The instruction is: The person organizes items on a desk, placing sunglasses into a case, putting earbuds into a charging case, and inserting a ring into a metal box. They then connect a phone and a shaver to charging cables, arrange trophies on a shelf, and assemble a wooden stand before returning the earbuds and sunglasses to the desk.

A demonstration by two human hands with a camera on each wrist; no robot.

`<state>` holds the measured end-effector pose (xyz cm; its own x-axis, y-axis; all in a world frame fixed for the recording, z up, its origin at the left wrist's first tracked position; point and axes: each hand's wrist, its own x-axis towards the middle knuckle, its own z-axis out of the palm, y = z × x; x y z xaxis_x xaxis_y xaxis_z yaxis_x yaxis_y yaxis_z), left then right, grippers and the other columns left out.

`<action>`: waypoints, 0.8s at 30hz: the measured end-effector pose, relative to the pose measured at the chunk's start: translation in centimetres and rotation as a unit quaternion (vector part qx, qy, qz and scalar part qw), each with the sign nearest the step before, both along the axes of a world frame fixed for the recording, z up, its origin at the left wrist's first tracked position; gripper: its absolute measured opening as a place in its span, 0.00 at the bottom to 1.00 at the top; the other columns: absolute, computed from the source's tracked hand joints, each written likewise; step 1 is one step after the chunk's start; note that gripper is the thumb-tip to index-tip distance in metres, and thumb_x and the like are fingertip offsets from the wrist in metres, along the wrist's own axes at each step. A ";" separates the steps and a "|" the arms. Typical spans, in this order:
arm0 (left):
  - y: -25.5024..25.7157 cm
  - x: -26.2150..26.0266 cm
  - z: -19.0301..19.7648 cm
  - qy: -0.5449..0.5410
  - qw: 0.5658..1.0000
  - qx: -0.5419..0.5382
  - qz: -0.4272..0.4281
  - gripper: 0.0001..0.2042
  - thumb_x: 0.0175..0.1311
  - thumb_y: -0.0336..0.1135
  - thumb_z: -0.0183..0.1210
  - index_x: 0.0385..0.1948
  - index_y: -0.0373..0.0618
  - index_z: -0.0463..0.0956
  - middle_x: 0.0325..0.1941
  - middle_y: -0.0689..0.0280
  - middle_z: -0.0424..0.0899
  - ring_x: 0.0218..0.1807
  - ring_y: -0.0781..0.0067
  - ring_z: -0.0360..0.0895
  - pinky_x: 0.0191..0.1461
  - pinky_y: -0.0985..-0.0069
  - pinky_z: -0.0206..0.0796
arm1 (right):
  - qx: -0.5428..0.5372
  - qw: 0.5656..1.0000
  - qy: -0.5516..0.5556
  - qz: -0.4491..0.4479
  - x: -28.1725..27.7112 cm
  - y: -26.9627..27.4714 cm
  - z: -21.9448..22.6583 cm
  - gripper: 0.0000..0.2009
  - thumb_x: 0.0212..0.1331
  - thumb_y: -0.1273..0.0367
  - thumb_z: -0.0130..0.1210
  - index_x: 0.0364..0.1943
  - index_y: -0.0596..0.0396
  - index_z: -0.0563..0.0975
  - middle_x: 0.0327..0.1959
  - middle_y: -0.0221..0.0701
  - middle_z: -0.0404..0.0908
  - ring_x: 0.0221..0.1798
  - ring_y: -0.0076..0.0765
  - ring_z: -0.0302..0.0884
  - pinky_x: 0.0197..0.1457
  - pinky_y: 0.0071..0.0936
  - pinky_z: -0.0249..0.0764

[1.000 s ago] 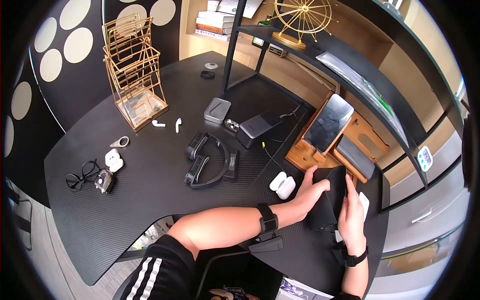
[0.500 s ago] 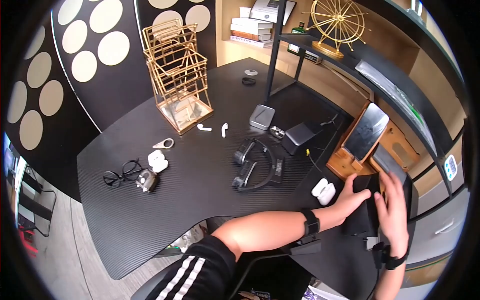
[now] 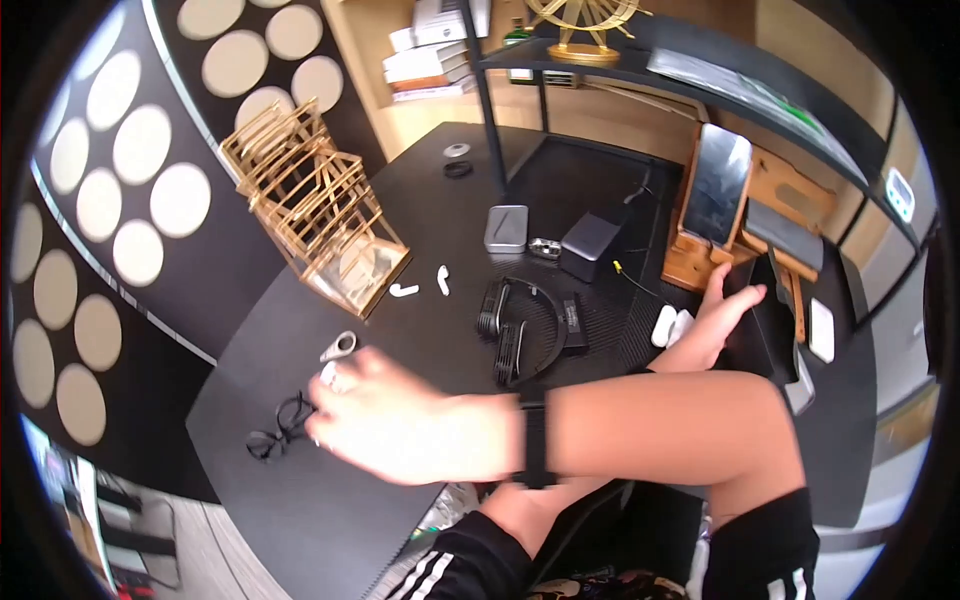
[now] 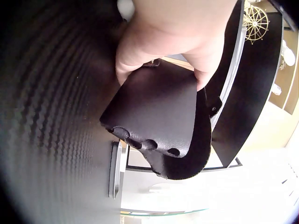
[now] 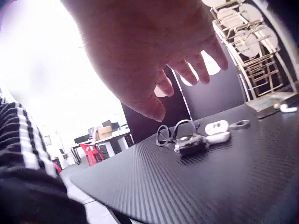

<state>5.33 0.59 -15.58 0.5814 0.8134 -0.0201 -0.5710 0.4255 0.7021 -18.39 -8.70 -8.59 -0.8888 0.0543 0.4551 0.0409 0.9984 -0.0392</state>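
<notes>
My left hand (image 3: 712, 325) (image 4: 173, 37) grips a black leather-like case (image 3: 762, 335) (image 4: 154, 105), its thumb and fingers on opposite edges; the left wrist view shows round cut-outs along the far edge and a curved flap. Crossing over the left forearm, my right hand (image 3: 385, 415) (image 5: 149, 51) is blurred in the head view. The right wrist view has it above the table with fingers extended and nothing held. Below are a small clear-and-dark item (image 5: 191, 145), an open white earbud case (image 5: 217, 132), black glasses (image 5: 175, 130) (image 3: 280, 425) and a ring-shaped item (image 5: 240, 124) (image 3: 345, 343).
A gold wire rack (image 3: 320, 220) stands at the back left, with two white earbuds (image 3: 404, 290) nearby. Mid-table are a black neck device (image 3: 530, 330), a grey box (image 3: 507, 229) and a dark block (image 3: 590, 240). A wooden stand (image 3: 690, 262) holds a phone (image 3: 717, 185) beneath a black shelf (image 3: 640, 68).
My right hand has left the black case and swung across to the left side of the table. The left hand still holds the case. The head view has shifted and tilted.
</notes>
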 end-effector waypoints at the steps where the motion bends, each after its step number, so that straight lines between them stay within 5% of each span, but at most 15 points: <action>1: 0.2 0.2 -0.3 -0.008 1.000 0.017 -0.005 0.41 0.54 0.37 0.62 0.66 0.44 0.42 0.60 0.56 0.63 0.60 0.64 0.65 0.59 0.66 0.62 | 0.014 0.999 -0.032 0.010 -2.3 -0.4 0.4 0.11 0.43 0.66 0.57 0.31 0.56 0.76 0.36 0.37 0.73 0.45 0.38 0.71 0.45 0.41 0.67; 6: -0.3 0.5 -0.2 0.017 0.998 0.042 -0.055 0.40 0.55 0.36 0.60 0.66 0.45 0.43 0.60 0.56 0.64 0.60 0.65 0.65 0.59 0.68 0.61 | -0.157 0.986 0.043 0.022 -12.4 -0.9 -1.5 0.15 0.44 0.71 0.55 0.39 0.60 0.73 0.40 0.42 0.72 0.49 0.45 0.70 0.61 0.59 0.57; 10: 0.3 -0.6 0.7 0.030 0.995 0.072 -0.069 0.39 0.55 0.36 0.60 0.67 0.45 0.44 0.60 0.56 0.64 0.60 0.65 0.64 0.60 0.69 0.60 | -0.213 0.972 0.055 -0.081 -13.6 0.8 -3.4 0.22 0.46 0.70 0.53 0.48 0.64 0.69 0.43 0.44 0.73 0.53 0.48 0.69 0.63 0.59 0.55; 17: 0.1 -0.2 0.4 0.022 0.995 0.059 -0.079 0.39 0.55 0.35 0.59 0.67 0.43 0.44 0.60 0.55 0.64 0.60 0.66 0.65 0.60 0.71 0.59 | -0.224 0.970 -0.062 -0.077 -11.5 2.6 -4.8 0.08 0.45 0.71 0.55 0.30 0.55 0.82 0.41 0.41 0.78 0.52 0.45 0.72 0.67 0.55 0.50; 20: 0.3 0.1 -0.5 -0.001 0.994 0.069 -0.087 0.38 0.55 0.34 0.58 0.66 0.42 0.44 0.60 0.55 0.64 0.60 0.66 0.65 0.61 0.71 0.58 | -0.195 0.978 0.018 -0.076 -13.9 2.5 -7.2 0.05 0.45 0.70 0.53 0.22 0.53 0.80 0.31 0.39 0.76 0.44 0.45 0.74 0.66 0.58 0.53; 21: 0.3 0.3 -0.6 -0.024 0.993 0.070 -0.087 0.38 0.55 0.34 0.58 0.66 0.41 0.45 0.60 0.54 0.64 0.60 0.65 0.65 0.61 0.71 0.58 | -0.183 0.980 0.027 -0.069 -14.6 2.6 -7.7 0.04 0.50 0.71 0.51 0.26 0.53 0.78 0.29 0.38 0.76 0.40 0.44 0.76 0.59 0.49 0.65; 22: 0.4 0.3 -0.4 -0.024 0.993 0.074 -0.093 0.38 0.55 0.34 0.58 0.66 0.41 0.45 0.60 0.54 0.64 0.60 0.65 0.65 0.61 0.71 0.58 | -0.179 0.981 0.029 -0.075 -14.4 2.7 -7.0 0.04 0.50 0.71 0.51 0.26 0.53 0.78 0.29 0.38 0.76 0.40 0.44 0.76 0.59 0.49 0.65; 24: 0.4 0.2 -0.3 -0.030 0.994 0.071 -0.081 0.37 0.56 0.33 0.57 0.66 0.41 0.45 0.60 0.54 0.65 0.59 0.65 0.65 0.61 0.71 0.58 | -0.336 0.933 0.126 -0.015 -13.8 2.1 -5.7 0.03 0.54 0.70 0.50 0.29 0.54 0.73 0.27 0.38 0.76 0.36 0.46 0.76 0.45 0.42 0.73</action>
<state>5.49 0.97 -15.87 0.7015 0.7011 0.1277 -0.5462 0.4138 0.7283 -32.17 -6.64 -14.27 -0.7519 0.4265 0.5027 -0.0259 0.7429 -0.6689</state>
